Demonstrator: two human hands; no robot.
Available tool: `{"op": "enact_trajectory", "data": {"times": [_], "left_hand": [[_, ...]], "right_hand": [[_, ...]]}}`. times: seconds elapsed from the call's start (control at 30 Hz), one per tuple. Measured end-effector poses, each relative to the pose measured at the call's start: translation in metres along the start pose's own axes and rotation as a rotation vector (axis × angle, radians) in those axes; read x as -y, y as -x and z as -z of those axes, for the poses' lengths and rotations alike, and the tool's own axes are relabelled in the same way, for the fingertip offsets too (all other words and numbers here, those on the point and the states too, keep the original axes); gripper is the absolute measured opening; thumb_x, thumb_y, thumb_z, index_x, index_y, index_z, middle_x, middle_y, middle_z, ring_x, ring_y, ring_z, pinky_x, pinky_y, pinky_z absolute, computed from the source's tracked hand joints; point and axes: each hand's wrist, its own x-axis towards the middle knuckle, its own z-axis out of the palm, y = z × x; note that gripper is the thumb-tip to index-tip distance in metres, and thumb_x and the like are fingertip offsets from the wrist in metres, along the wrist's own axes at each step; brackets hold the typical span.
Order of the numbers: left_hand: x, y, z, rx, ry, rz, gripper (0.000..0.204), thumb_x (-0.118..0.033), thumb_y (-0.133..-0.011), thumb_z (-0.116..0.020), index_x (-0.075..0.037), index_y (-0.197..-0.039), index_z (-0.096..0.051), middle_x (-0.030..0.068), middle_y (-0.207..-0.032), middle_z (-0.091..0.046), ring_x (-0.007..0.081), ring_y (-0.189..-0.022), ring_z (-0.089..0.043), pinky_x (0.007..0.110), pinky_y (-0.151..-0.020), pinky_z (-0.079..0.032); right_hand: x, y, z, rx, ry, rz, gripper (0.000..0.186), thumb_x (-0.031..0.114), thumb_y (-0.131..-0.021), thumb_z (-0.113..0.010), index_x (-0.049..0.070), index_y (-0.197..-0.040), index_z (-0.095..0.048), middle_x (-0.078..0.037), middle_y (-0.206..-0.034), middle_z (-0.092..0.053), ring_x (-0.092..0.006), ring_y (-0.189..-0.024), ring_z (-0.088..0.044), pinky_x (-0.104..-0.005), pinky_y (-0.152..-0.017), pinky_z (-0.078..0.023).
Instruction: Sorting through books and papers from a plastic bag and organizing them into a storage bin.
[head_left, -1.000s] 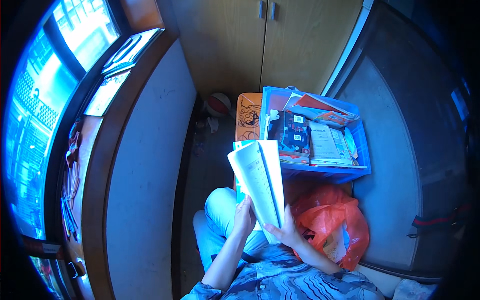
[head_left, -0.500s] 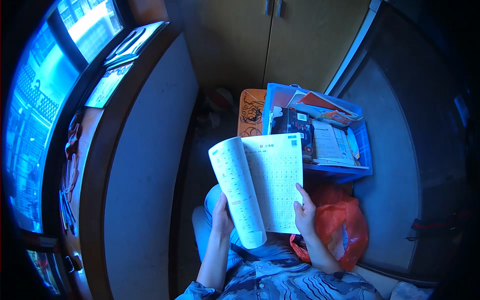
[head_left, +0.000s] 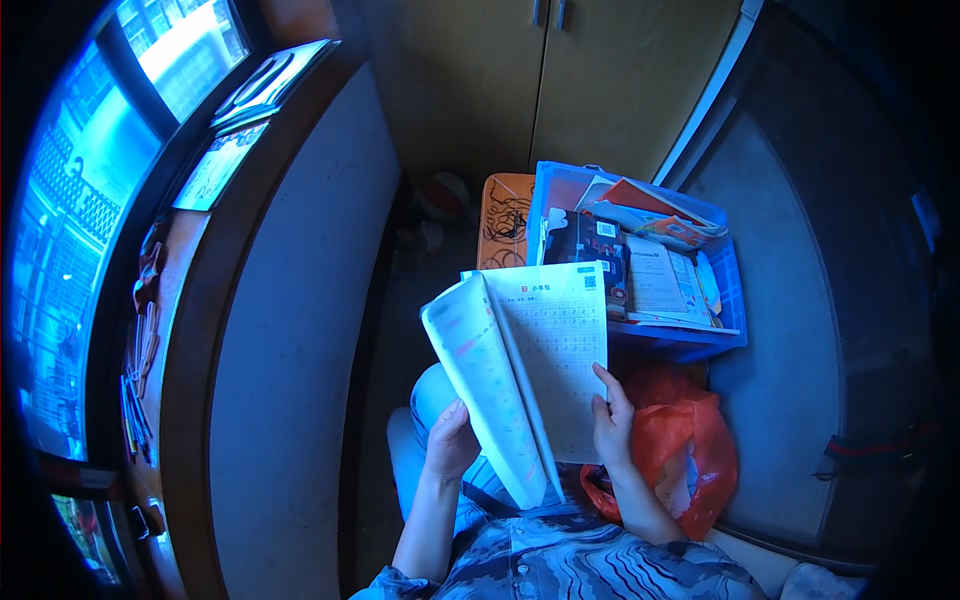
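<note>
An open paper workbook (head_left: 560, 375) lies across both my hands above my lap, its right page printed with rows of character grids. Its left-hand pages bow upward, and a loose leaf stands near the fold, blurred in part. My left hand (head_left: 452, 440) is closed on the left edge, thumb on top and fingers hidden beneath. At the right edge, my right hand (head_left: 613, 418) grips the page between thumb and fingers.
Beyond the workbook, a translucent blue plastic bin (head_left: 690, 350) holds books and papers beside an orange stool (head_left: 505, 255) with dark cords on it. A red plastic bag (head_left: 705, 430) sits at my right. Pens (head_left: 133, 420) lie on the left ledge; a cabinet (head_left: 630, 90) stands behind.
The curled left pages have flattened and tilted, and a leaf now stands apart near the fold. My left hand has shifted slightly down and to the right; the right hand barely moved.
</note>
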Motion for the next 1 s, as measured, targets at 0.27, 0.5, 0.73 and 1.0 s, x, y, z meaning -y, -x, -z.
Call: {"op": "enact_trajectory", "data": {"times": [0.27,0.5,0.73,1.0], "left_hand": [[-0.006,0.003,0.005,0.004,-0.013,-0.001,0.045,-0.031,-0.093,-0.055,-0.002,-0.127,-0.051,0.0092,-0.118,-0.061,0.0208,-0.106,-0.061,0.036,-0.094,-0.045],[-0.004,0.003,0.001,0.015,-0.004,-0.002,0.047,-0.032,-0.092,-0.055,-0.003,-0.128,-0.051,0.0086,-0.119,-0.061,0.0206,-0.107,-0.06,0.036,-0.095,-0.044],[-0.004,0.005,0.004,0.011,0.025,0.0,0.047,-0.031,-0.092,-0.055,-0.002,-0.128,-0.05,0.0094,-0.12,-0.061,0.0212,-0.107,-0.06,0.037,-0.094,-0.045],[-0.005,0.012,0.01,0.015,0.056,-0.055,0.039,-0.024,-0.096,-0.048,0.0,-0.126,-0.052,0.0112,-0.118,-0.061,0.0243,-0.104,-0.062,0.036,-0.092,-0.048]], "right_hand": [[-0.002,0.0,0.0,0.018,-0.26,-0.167,0.036,0.022,-0.102,-0.036,-0.003,-0.121,-0.053,-0.009,-0.104,-0.063,-0.0124,-0.093,-0.057,-0.029,-0.082,-0.045],[-0.005,0.001,-0.002,0.028,-0.257,-0.122,0.045,0.032,-0.103,-0.033,-0.004,-0.121,-0.053,-0.008,-0.097,-0.062,-0.0114,-0.089,-0.055,-0.027,-0.081,-0.044],[-0.01,0.0,-0.004,-0.005,-0.25,-0.129,0.04,0.029,-0.103,-0.036,-0.004,-0.118,-0.054,-0.004,-0.088,-0.059,-0.0078,-0.079,-0.051,-0.0243,-0.071,-0.041],[-0.012,0.0,-0.007,-0.031,-0.246,-0.141,0.036,0.027,-0.102,-0.039,-0.004,-0.11,-0.055,0.004,-0.072,-0.041,-0.0041,-0.065,-0.035,-0.0234,-0.056,-0.028]]}}
